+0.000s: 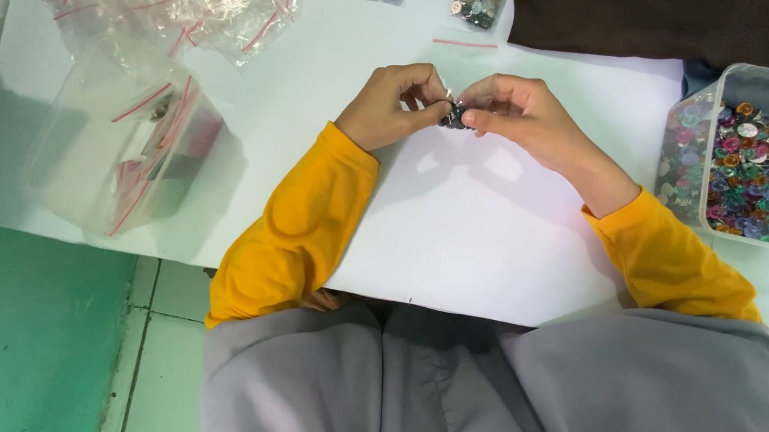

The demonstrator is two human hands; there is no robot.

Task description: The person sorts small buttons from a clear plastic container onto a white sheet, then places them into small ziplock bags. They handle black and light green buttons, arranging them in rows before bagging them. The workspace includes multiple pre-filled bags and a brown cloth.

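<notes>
Small filled bag (454,114) pinched between both hands above the white table (454,230), left hand (393,106) curled tight on its left edge, right hand (518,111) gripping its right with thumb and forefinger, tub (754,79) of coloured buttons (745,170) at right, empty zip bags (130,141) at left.

Both forearms angle inward from seven and five o'clock, the left hand (391,106) and right hand (518,111) meeting fingertip to fingertip, each grip pinched.

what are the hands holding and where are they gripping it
Both hands pinch one small clear bag of dark little pieces: the left hand and the right hand each grip its top edge with fingertips, just above the white table.
</notes>
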